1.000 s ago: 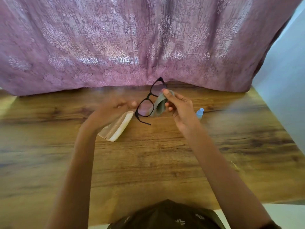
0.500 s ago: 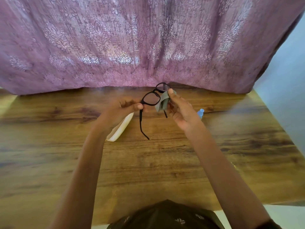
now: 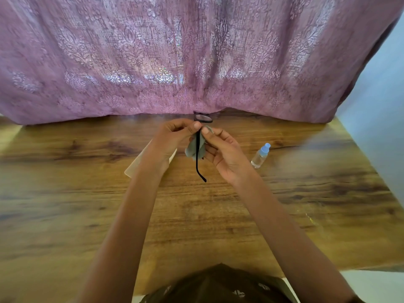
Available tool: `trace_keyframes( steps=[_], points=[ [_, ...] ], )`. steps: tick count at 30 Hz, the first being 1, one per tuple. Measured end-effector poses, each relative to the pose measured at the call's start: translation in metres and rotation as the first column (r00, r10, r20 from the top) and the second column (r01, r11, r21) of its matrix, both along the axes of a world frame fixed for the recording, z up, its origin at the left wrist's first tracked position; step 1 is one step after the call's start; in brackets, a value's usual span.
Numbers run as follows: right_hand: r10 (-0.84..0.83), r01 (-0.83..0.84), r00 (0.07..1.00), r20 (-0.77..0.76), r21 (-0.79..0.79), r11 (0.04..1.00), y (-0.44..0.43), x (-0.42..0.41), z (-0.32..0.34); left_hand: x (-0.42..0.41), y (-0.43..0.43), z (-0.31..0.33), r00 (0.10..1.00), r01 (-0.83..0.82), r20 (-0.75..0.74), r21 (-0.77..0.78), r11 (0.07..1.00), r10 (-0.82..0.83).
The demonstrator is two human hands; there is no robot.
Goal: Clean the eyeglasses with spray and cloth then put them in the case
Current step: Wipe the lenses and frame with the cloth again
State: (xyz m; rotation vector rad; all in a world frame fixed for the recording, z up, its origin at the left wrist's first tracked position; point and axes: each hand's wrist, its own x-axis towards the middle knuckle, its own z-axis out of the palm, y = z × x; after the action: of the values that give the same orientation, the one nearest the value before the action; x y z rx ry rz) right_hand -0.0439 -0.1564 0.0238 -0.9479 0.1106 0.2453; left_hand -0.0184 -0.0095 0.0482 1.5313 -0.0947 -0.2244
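1. Nearest the camera, a dark patterned garment [image 3: 218,285] filled the bottom edge; both bare forearms reached forward from it over the wooden table [image 3: 65,193].
2. The right hand [image 3: 225,154] was raised above the table, palm turned inward; its thumb pressed the grey cloth [image 3: 189,148] against the frame while the other fingers curled loosely behind; so it held the cloth in a pinch.
3. The left hand [image 3: 175,136] sat just beside it, thumb tips almost touching; its fingers were curled and pinched the eyeglasses [image 3: 202,118] near the hinge.
4. The eyeglasses were held in the air between both hands; one black temple hung straight down in front of the cloth, its curved tip below the hands; one lens showed just beyond the fingertips, seen nearly edge-on and blurred; the other lens was hidden.
5. The cream case [image 3: 134,168] lay on the table beneath the left wrist, mostly covered by it; whether it was open could not be told.
6. The spray bottle [image 3: 261,155], clear with a pale blue cap, lay tilted on the table to the right of the right hand, apart from it.
7. Farthest back, a purple patterned curtain [image 3: 196,51] hung down to the table's far edge; a pale wall [image 3: 382,95] stood at the right.
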Motion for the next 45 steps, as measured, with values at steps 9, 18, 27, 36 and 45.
trace_keyframes(
  steps=[9,18,27,36,45],
  points=[
    [0.023,-0.023,1.000,-0.001,-0.002,1.000,0.002,0.002,0.001,-0.001,-0.008,-0.001,0.992,-0.110,-0.065,0.003,0.994,0.110],
    [-0.001,0.001,0.999,-0.040,0.016,1.000,0.000,0.008,0.001,0.003,-0.012,0.001,0.989,-0.131,-0.077,-0.016,0.991,0.129],
    [0.126,-0.140,0.988,-0.089,-0.181,0.973,-0.007,0.013,0.005,0.008,-0.012,0.005,0.973,-0.220,-0.070,-0.005,0.975,0.220],
    [0.128,-0.111,0.992,0.017,-0.391,0.914,0.009,-0.013,-0.010,0.020,0.002,0.018,0.949,-0.315,0.014,0.005,0.949,0.315],
    [0.150,-0.105,0.987,0.057,-0.475,0.874,0.007,-0.016,-0.021,0.022,0.006,0.026,0.945,-0.327,0.035,0.049,0.944,0.326]
  ],
)
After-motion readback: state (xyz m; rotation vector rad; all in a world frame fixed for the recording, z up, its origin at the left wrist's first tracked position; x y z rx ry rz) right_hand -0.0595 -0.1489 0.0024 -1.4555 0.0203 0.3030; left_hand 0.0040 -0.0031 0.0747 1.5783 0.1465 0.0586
